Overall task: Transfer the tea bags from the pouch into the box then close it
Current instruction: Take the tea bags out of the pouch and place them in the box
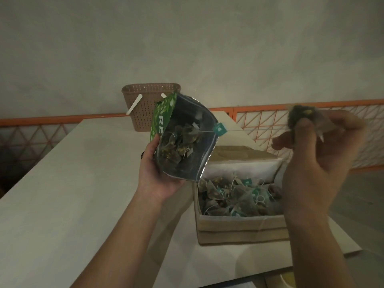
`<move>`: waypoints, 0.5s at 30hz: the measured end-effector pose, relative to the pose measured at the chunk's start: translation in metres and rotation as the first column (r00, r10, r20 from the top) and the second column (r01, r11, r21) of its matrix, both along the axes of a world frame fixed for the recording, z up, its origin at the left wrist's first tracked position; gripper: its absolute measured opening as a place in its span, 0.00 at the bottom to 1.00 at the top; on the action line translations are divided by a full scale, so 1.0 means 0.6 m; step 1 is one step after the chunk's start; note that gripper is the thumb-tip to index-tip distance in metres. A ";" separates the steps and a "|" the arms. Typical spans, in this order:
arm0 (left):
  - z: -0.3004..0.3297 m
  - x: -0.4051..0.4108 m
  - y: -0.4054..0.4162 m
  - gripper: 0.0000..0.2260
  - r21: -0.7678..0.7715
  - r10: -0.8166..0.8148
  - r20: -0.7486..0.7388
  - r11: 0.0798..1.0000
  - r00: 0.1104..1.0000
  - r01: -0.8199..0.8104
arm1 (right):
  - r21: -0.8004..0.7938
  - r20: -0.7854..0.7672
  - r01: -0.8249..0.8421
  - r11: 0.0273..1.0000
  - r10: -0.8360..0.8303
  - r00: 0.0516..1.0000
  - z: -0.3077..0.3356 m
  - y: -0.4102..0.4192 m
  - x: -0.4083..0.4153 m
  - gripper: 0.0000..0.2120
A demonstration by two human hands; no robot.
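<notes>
My left hand (pixel 154 173) grips the green pouch (pixel 182 136) from below, its mouth open toward me, with several tea bags inside. My right hand (pixel 318 154) is raised above the right side of the box and pinches one tea bag (pixel 299 118) between thumb and fingers. That bag's string runs taut to the left, and its teal tag (pixel 220 128) hangs at the pouch's rim. The open cardboard box (pixel 239 227) stands on the table under my right hand, with several tea bags (pixel 234 196) piled in it. Its lid (pixel 239 156) leans back behind it.
A brown perforated plastic basket (pixel 145 107) stands at the table's far edge behind the pouch. An orange mesh railing (pixel 270 119) runs along the back. The white table (pixel 62 194) stretches to the left of my left arm.
</notes>
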State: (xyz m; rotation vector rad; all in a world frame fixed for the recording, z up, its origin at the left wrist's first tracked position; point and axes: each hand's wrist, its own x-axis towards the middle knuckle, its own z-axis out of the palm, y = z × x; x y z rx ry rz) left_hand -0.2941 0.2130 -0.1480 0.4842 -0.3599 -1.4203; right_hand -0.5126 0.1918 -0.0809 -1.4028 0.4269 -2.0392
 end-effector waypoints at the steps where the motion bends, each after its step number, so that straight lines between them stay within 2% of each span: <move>1: 0.000 0.000 -0.001 0.26 0.000 0.007 0.000 1.000 1.000 -0.007 | -0.008 0.004 0.024 1.000 -0.024 1.000 -0.002 -0.002 -0.001 0.11; 2: 0.002 0.000 -0.003 0.26 0.002 0.015 0.005 1.000 1.000 -0.015 | -0.002 -0.022 0.044 0.999 -0.044 0.999 -0.006 -0.004 -0.002 0.11; 4: 0.004 -0.002 -0.004 0.26 0.014 0.027 0.009 1.000 1.000 -0.027 | 0.068 -0.193 0.065 0.996 -0.051 0.980 -0.019 -0.011 -0.002 0.09; 7: 0.005 -0.003 -0.004 0.25 0.034 0.028 0.015 0.999 1.000 -0.028 | 0.208 -0.491 0.067 0.976 0.045 0.870 -0.050 -0.026 0.003 0.06; 9: 0.006 -0.005 -0.003 0.26 0.039 0.030 0.014 0.999 0.999 -0.031 | 0.228 -0.621 0.109 0.968 0.059 0.782 -0.065 -0.033 0.011 0.07; 11: 0.006 -0.006 -0.003 0.26 0.045 0.035 0.005 0.998 0.999 -0.035 | 0.244 -0.660 0.106 0.964 0.084 0.747 -0.071 -0.034 0.021 0.09; 15: 0.011 -0.010 0.000 0.27 0.063 0.019 0.000 0.998 1.000 -0.019 | 0.256 -0.645 0.077 0.964 0.110 0.756 -0.067 -0.018 0.048 0.06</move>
